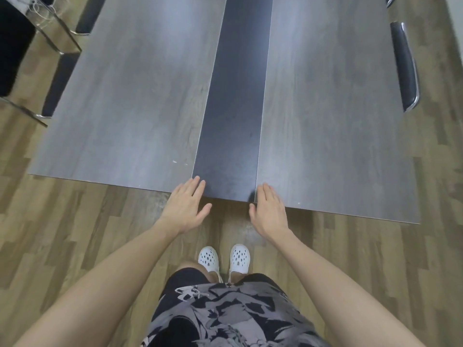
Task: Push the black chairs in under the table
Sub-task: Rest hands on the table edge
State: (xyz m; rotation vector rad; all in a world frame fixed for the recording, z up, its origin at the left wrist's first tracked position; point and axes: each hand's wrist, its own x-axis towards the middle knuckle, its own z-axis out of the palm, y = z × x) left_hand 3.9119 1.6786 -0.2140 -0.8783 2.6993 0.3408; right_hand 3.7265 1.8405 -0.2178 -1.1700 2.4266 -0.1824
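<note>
Grey table (325, 121) over plank floor (75, 221), black chairs (404, 66) along its sides; left hand (184, 209) and right hand (269, 211) outstretched, fingers (198, 185) released.

We stand on a floor (75, 221) of wood-look planks, tan and darker brown, laid in staggered rows on every visible side of the worktop (140, 96). The worktop is long and grey with a wood grain, and a darker band (233, 108) runs down its middle. Soft, even light leaves a pale, diffuse sheen on its surface. We see a pale strip of wall (456, 26) at the top right corner.
</note>
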